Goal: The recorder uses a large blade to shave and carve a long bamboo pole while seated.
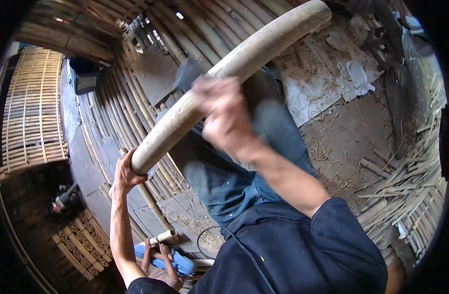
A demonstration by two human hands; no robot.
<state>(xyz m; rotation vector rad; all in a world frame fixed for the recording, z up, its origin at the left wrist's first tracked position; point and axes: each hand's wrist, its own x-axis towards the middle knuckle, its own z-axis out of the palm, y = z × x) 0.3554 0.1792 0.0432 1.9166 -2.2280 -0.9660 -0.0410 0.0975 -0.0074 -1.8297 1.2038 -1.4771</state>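
A thick, pale bamboo pole [175, 120] slants across the view from lower left to upper right, above my knees. Its near end rests in my left hand [125, 171], whose fingers curl round the rim. My right hand [224, 112] is closed in a fist over the pole's middle, smeared by motion. From that fist a dark grey, blade-like tool [187, 73] sticks out beyond the pole's far side; the blur hides its exact shape and handle. Whether the blade touches the bamboo I cannot tell.
Several bamboo poles line the wall [214, 24] ahead. A heap of split bamboo strips [415, 201] lies at the right, near a clear plastic container [357, 76]. At lower left, another person [163, 264] in blue trousers holds a short bamboo piece [163, 237]. Stacked bundles [85, 240] stand beyond.
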